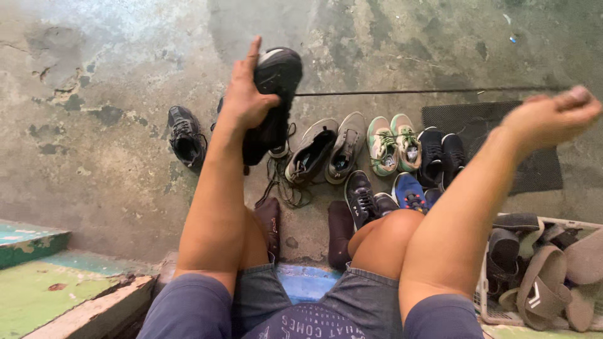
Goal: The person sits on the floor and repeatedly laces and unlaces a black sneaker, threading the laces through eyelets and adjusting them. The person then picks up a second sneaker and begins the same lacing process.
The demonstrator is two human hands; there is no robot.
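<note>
Left hand (246, 94) grips a black shoe (274, 94) held up over the shoe row; right hand (553, 116) raised, loosely curled, holding nothing

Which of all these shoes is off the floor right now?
The black sneaker gripped in the left hand, raised with its laces dangling. Every other shoe rests on the concrete floor or in the crate.

Left hand (246, 94) raised, fingers clasped; right hand (548, 118) outstretched, fingers loosely curled, both arms extended

Stained concrete floor (389, 44) — painted step (38, 276)
</note>
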